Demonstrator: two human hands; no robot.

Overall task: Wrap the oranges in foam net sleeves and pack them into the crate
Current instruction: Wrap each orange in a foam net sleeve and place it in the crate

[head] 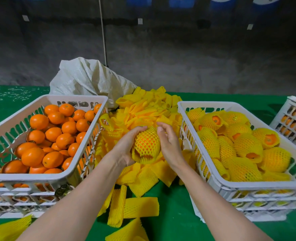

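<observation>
Orange [147,143], sleeved, sits in the left hand [126,148], fingers curled round it, over the sleeve pile [143,108] between left crate [74,98] and right crate [230,103]. Right hand [168,145] hovers just beside it, fingers relaxed, holding nothing.

Location type: fruit-packing station in a warehouse-type room. Indicators: one white plastic crate [22,178] of loose oranges [39,121], a second crate [265,186] of sleeved oranges [276,159], bulk foam net sleeves [143,108], a woven sack [84,77], a green-covered table [175,214], a bare concrete wall [178,58].
</observation>
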